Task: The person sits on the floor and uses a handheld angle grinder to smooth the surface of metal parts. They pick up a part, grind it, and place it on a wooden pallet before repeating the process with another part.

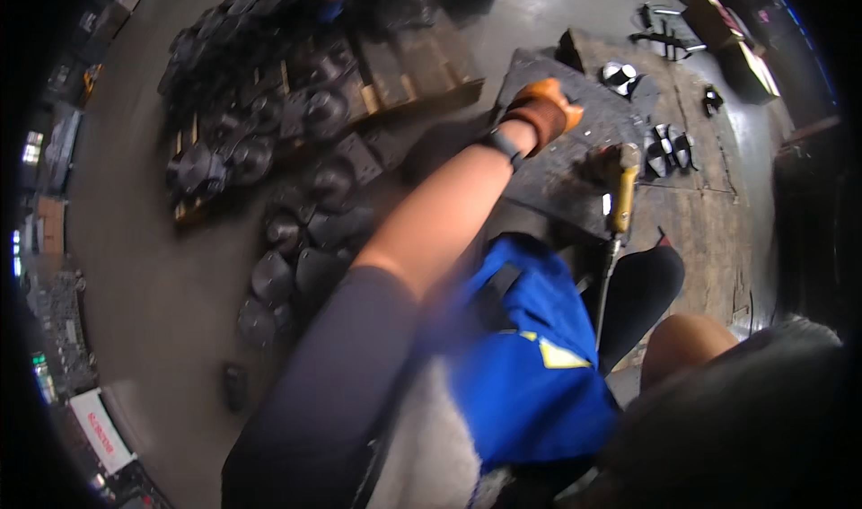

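Observation:
My left hand [549,107], in an orange and brown glove, reaches out over a dark metal plate [539,172]. Its fingers are blurred and turned away, so their pose and anything in them do not show. On the plate's right side, apart from this hand, lies a power tool with a yellow handle [624,199]; a hose or cord [606,293] runs from it toward me. My right hand is out of view. A blue apron [539,392] covers my lap.
A wooden pallet [431,74] at the left carries many dark round metal parts [325,112]; more parts [274,276] lie on the floor. Shiny round pieces [664,150] rest on a wooden board [709,213] at the right. Another person's hand [332,8] shows beyond the pallet.

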Motion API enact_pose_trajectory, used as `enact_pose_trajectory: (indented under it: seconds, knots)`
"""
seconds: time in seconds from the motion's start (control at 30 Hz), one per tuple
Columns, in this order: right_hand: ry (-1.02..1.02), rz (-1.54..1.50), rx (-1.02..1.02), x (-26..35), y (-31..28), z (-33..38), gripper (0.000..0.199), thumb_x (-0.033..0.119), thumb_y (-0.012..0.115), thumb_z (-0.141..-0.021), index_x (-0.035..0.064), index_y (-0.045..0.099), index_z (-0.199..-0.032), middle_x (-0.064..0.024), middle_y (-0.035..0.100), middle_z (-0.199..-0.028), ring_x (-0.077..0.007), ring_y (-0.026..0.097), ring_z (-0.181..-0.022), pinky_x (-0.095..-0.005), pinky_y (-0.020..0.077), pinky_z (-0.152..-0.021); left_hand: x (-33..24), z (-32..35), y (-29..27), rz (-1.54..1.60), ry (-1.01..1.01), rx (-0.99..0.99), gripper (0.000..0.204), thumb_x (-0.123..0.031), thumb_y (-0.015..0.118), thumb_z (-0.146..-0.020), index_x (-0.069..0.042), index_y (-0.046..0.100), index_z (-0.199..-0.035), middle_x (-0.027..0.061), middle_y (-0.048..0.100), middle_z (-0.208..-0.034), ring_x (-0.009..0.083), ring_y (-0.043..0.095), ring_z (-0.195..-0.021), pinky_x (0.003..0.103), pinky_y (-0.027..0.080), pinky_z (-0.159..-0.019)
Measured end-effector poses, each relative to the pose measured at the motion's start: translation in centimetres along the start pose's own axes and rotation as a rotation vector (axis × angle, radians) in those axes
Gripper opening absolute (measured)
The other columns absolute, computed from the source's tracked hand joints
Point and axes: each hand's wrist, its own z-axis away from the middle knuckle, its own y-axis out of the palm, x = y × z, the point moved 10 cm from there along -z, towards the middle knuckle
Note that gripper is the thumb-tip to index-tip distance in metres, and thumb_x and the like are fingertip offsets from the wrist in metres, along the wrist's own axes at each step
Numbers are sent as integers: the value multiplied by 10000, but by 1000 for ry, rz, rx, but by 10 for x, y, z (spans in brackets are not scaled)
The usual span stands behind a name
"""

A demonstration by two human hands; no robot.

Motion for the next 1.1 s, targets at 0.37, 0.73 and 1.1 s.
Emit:
enact_pose_trajectory:
  seconds: [0.37,0.73,1.1]
  knots:
    - [-529,-26,207,142,57,-32,321,239,745,-739,65,632,-984,-110,674,-917,-230,647,-804,-335,487,-750,-4,28,-42,33,-16,54,381,-398,692,-778,-74,727,-975,189,705,-992,322,680,-963,392,538,-843]
    - [-592,-22,238,148,71,-28,292,207,751,-722,72,632,-951,-100,674,-898,-218,647,-767,-333,486,-725,-5,152,-191,-217,957,-764,250,-100,598,-922,-36,650,-1158,65,696,-994,215,663,-887,324,546,-767]
    - [-536,36,257,149,60,-27,266,174,757,-704,80,632,-919,-89,673,-879,-207,646,-730,-332,485,-701,480,363,-90,-953,-724,440,322,-201,503,-948,-163,604,-1251,98,607,-1289,283,562,-1195,381,436,-974]
